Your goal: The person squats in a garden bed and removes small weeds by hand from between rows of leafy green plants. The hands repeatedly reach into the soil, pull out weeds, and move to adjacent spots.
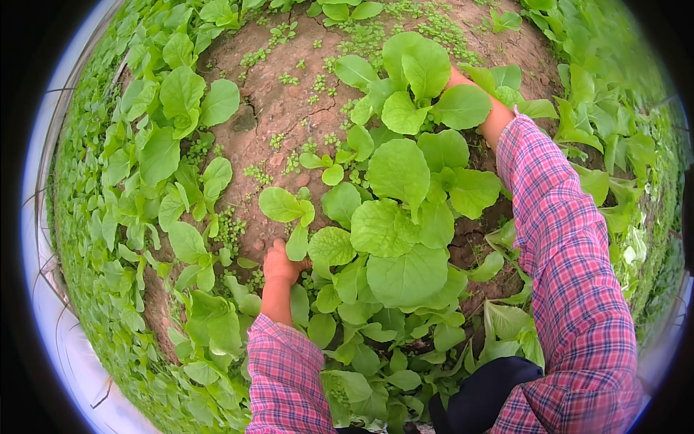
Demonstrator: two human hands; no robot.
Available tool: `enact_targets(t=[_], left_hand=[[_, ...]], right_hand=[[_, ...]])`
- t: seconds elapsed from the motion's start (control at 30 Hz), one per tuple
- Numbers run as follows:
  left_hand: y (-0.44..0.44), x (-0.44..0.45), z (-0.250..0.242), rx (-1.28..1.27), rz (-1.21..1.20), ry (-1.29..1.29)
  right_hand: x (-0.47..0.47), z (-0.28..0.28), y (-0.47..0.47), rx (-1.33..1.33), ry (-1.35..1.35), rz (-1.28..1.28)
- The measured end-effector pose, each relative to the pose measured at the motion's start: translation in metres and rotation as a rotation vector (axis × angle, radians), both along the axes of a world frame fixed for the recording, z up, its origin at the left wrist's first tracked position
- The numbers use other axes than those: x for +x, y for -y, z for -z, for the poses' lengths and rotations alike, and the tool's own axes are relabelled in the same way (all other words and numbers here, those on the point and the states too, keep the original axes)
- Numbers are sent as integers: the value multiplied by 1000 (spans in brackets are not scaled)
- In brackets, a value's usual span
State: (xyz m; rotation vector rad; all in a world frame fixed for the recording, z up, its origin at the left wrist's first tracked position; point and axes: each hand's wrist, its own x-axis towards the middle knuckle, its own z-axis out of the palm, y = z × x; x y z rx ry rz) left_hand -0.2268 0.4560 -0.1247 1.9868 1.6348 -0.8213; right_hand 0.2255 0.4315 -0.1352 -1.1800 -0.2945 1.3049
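My left hand (283, 264) is low at the soil, left of a dense clump of leafy green plants (398, 228). A small seedling (287, 206) with rounded leaves stands just beyond it, one leaf hanging over its edge. Leaves cover part of its fingers, so whether it grips a stem cannot be seen. My right forearm (492, 120) reaches past the clump on the right and goes under the broad leaves of a taller plant (415, 81). Those leaves hide my right hand itself. Both arms wear pink checked sleeves.
Bare cracked soil (271, 116) with tiny weeds (320, 84) runs up the middle. Rows of similar leafy plants (181, 97) border it on the left and right (591, 108). Limp uprooted-looking plants (504, 323) lie near my dark-clothed knee (488, 388). Pale sheeting (70, 347) edges the left.
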Motion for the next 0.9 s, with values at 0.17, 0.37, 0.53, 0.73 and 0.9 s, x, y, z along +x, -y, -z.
enact_targets(t=[0.17, 0.37, 0.53, 0.73, 0.9], left_hand=[[0, -3, -2, -3, -8, 13], [1, -3, -5, 11, 6, 14], [1, -8, 3, 11, 23, 10], [2, -9, 4, 28, 18, -3], [1, 1, 3, 17, 9, 16]], right_hand=[[5, 16, -16, 5, 270, -42], [4, 26, -59, -16, 1338, -463], [-2, 45, -62, 242, 1142, -439], [-24, 40, -74, -9, 805, -372], [19, 54, -47, 181, 499, -202]])
